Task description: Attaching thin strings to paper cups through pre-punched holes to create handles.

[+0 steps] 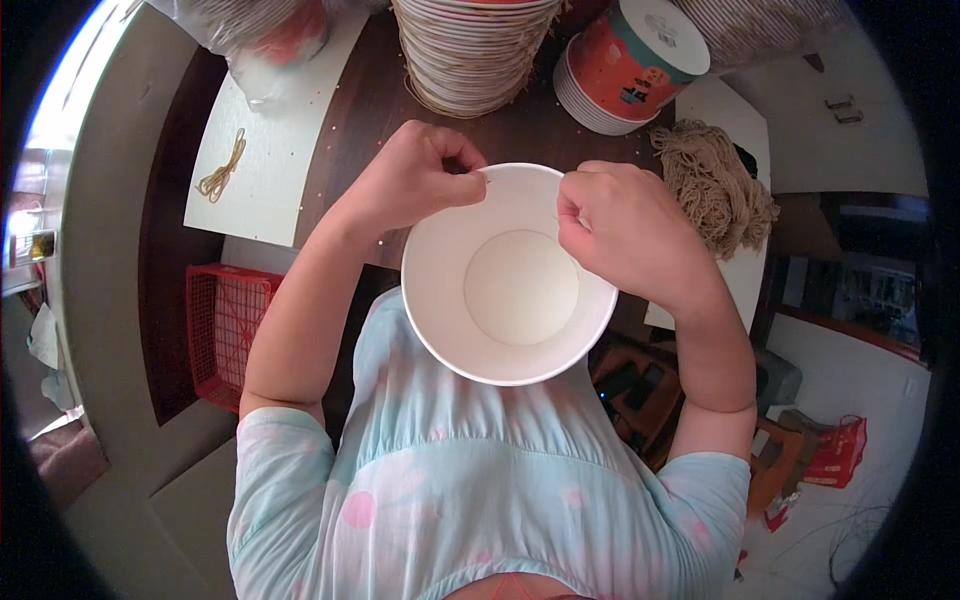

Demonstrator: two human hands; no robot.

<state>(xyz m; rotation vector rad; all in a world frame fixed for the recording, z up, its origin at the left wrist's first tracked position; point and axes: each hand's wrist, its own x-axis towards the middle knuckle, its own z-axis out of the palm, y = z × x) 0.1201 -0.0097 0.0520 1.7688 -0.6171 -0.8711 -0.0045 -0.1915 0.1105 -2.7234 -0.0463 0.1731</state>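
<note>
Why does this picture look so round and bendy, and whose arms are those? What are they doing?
There's no robot here. The person wears a camera on their head, looking down, and its wide lens bends things near the edges. So you see their own arms and two bare hands.

The left hand and right hand are at the far rim of a round white tub, its open top facing us. Whether they pinch something thin there is too small to tell.

On the brown-and-white table are a tall stack of tubs, some red-and-green tubs, a brown cord bundle and a small cord loop.
</note>
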